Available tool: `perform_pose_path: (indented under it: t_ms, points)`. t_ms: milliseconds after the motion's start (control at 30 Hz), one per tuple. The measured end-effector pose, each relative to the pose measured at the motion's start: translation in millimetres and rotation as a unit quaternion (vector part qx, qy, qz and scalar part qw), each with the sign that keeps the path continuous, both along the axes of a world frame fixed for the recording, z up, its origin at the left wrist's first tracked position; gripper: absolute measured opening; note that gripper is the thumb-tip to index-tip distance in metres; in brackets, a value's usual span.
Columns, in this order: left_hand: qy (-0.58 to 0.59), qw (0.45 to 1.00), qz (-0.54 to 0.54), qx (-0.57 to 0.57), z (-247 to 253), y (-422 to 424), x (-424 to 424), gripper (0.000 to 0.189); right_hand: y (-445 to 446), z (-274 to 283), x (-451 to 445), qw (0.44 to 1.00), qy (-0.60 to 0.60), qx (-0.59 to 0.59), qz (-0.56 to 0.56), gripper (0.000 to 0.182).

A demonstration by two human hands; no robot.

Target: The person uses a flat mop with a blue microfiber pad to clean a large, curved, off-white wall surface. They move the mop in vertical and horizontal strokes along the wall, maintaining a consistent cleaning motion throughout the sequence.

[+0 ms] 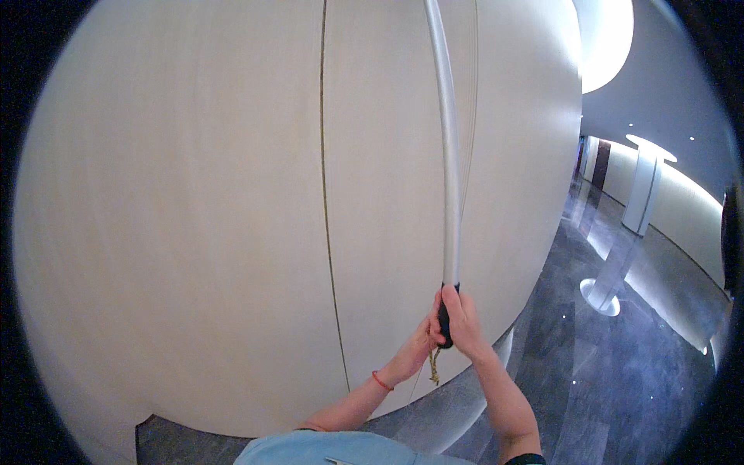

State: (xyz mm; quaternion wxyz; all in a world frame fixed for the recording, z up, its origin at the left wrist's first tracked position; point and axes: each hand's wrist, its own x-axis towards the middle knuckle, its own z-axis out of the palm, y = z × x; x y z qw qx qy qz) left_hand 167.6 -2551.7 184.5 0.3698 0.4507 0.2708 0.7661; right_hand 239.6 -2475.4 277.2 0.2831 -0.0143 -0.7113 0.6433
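A long silver pole [449,174] rises in front of me and leaves the picture at the top; its far end is out of view. Both of my hands are closed around its black grip [444,325] at the lower end. My left hand [423,340], with a red cord bracelet on the wrist, holds from the left side. Against the right side of the grip is my right hand [463,319]. A yellowish cord [434,367] dangles from the bottom of the grip.
A large pale wall [232,203] with a dark vertical seam fills the left and middle. To the right lies a glossy grey tiled floor [558,372]. Farther back stands a pale pillar [643,189] with a lit top. A bright round ceiling light [607,43] shows at upper right.
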Motion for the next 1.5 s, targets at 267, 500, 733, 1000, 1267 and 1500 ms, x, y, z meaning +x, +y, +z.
perform_pose_path:
  t_ms: [267, 500, 733, 1000, 1267, 1500]
  points:
    - [0.039, 0.996, 0.060, 0.044, 37, -4, -37, 0.053, 5, -89, 7, 0.993, -0.103, 0.046, 0.018, 0.047]
    - [0.026, 0.996, 0.067, 0.049, 58, -11, -21, 0.045, -3, -265, 92, 0.938, -0.288, 0.088, -0.170, 0.037]
    - [0.017, 0.997, 0.009, -0.069, -10, -43, -23, 0.027, -36, -356, 235, 0.786, -0.541, 0.157, -0.254, 0.027]
    - [0.022, 0.960, -0.167, -0.222, -132, -83, 17, 0.028, -59, -432, 412, 0.721, -0.661, 0.139, -0.151, 0.035]
    - [-0.162, 0.874, -0.277, -0.365, -221, -100, 48, 0.028, -77, -399, 481, 0.588, -0.793, 0.126, -0.095, 0.035]
    - [-0.404, 0.764, -0.264, -0.427, -327, -101, 55, 0.023, -82, -348, 475, 0.499, -0.855, 0.124, -0.068, 0.035]
